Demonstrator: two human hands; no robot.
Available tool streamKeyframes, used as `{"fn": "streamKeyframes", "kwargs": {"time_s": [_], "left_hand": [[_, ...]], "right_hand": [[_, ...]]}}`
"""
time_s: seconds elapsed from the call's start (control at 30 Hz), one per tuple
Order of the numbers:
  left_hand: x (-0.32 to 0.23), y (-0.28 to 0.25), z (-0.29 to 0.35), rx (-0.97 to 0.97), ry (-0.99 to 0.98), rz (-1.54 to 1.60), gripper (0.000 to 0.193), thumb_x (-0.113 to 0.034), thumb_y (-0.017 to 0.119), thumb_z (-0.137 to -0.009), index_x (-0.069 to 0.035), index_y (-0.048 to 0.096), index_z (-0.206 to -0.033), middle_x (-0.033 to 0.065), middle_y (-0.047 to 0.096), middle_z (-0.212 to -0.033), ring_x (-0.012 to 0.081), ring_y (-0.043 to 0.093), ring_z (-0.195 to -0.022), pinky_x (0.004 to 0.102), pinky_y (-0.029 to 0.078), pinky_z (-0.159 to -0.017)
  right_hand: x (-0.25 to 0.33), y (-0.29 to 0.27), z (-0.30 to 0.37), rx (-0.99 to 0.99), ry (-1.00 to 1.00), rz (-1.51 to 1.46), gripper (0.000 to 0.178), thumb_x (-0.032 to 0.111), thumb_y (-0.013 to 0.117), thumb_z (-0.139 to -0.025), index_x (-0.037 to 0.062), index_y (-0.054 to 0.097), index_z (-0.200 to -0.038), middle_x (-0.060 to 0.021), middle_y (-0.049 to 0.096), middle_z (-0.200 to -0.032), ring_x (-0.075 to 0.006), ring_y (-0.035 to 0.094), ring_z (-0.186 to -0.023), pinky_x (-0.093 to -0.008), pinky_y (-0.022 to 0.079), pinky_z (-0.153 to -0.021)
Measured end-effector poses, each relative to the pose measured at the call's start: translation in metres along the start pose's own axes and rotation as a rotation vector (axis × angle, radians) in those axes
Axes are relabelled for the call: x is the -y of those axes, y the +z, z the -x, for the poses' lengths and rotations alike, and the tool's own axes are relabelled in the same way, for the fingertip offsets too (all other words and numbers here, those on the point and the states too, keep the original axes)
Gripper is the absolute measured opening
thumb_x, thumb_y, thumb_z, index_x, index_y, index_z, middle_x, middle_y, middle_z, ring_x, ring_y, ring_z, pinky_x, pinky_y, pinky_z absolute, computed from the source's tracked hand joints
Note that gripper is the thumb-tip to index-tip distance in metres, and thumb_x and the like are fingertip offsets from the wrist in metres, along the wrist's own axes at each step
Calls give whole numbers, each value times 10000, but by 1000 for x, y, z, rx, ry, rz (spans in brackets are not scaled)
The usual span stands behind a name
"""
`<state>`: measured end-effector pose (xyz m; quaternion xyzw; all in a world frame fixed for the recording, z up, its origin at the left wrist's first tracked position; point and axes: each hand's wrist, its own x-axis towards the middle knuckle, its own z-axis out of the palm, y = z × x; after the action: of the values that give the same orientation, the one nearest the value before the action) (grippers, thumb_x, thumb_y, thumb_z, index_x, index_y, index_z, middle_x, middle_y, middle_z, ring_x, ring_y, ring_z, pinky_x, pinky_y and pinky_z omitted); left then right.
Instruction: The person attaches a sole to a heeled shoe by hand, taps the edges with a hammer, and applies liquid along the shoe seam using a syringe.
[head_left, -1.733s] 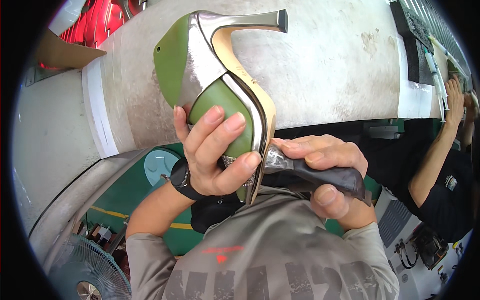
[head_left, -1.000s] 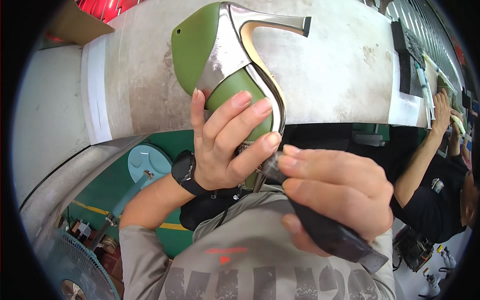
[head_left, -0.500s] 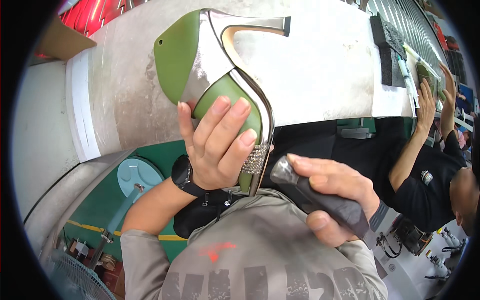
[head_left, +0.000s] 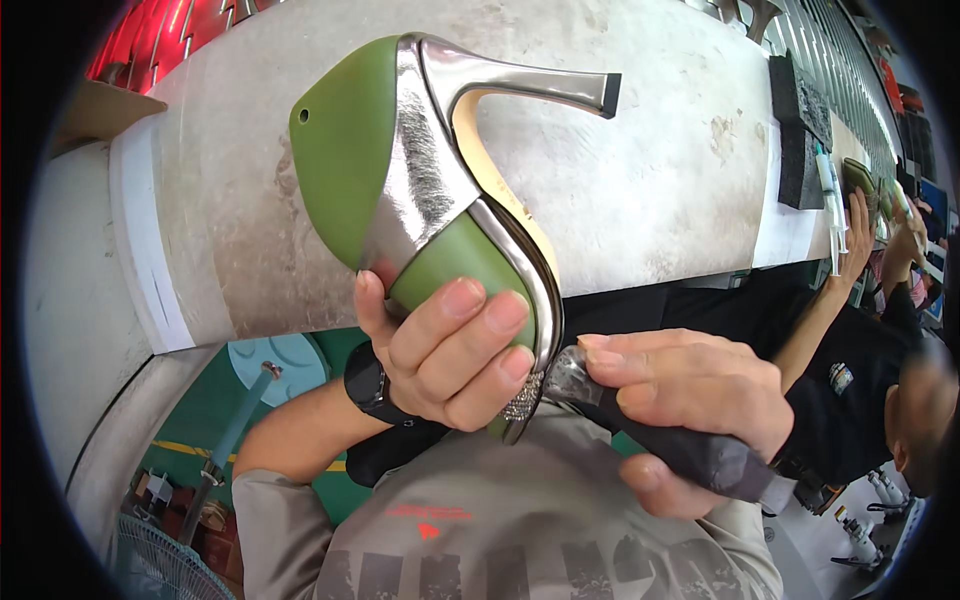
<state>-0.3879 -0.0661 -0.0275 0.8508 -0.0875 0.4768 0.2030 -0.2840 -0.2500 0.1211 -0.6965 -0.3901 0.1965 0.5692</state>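
Note:
My left hand [head_left: 455, 355] is closed round the front part of a metallic silver high-heeled shoe [head_left: 425, 180], toe toward me. A green shoe last [head_left: 340, 150] with a small hole fills it. The slim heel points right, and a glittering band [head_left: 522, 398] crosses the shoe near the toe, partly hidden by my fingers. In my right hand [head_left: 700, 390] is a dark wrapped-handle tool [head_left: 690, 455] with a rounded, shiny grey end. That end meets, or nearly meets, the sole edge beside the band; I cannot tell whether it touches.
Beyond the shoe stretches a pale, stained worktable [head_left: 650, 150]. At its right stand a black foam block [head_left: 800, 140] and syringe-like tubes [head_left: 832, 205]. A co-worker in a black shirt [head_left: 850, 340] works there with both hands. A blue stool [head_left: 280, 365] and a fan [head_left: 160, 565] are at lower left.
The shoe has come down toward me, and its heel lies farther right. The tool's rounded end has closed the gap to the sole edge near the band. The co-worker's hands have lowered.

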Motion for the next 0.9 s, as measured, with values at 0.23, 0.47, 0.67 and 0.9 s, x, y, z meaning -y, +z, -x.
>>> {"fn": "streamKeyframes", "kwargs": {"time_s": [0.23,0.47,0.67,0.9], "left_hand": [[2,0,2,-24,4,-6,270,-209,629,-1006,-207,514,-1250,-36,649,-1298,204,577,-1294,681,195,-1253],[2,-2,0,6,-3,10,321,-211,660,-988,-222,516,-1275,-49,631,-1319,180,580,-1290,683,195,-1251],[1,-5,1,29,-15,14,323,-225,658,-989,-224,519,-1281,-55,630,-1319,175,575,-1297,679,196,-1253],[-4,-2,0,5,-57,39,311,-230,641,-994,-229,519,-1280,-81,632,-1325,162,562,-1309,668,204,-1254]], "right_hand": [[-10,-13,-10,167,-6,-16,381,172,799,-868,-104,629,-1069,-356,717,-1036,-467,753,-960,-538,635,-857],[-17,-21,-10,113,113,-175,382,178,791,-903,-106,594,-1066,-365,705,-1049,-482,734,-1012,-556,613,-901],[-5,-36,-40,196,331,-165,379,167,794,-875,-116,624,-1062,-340,722,-1019,-433,752,-983,-503,607,-926],[-7,-18,-52,-55,571,-217,453,286,805,-747,-93,675,-958,-294,744,-938,-370,767,-899,-444,622,-868]]}}
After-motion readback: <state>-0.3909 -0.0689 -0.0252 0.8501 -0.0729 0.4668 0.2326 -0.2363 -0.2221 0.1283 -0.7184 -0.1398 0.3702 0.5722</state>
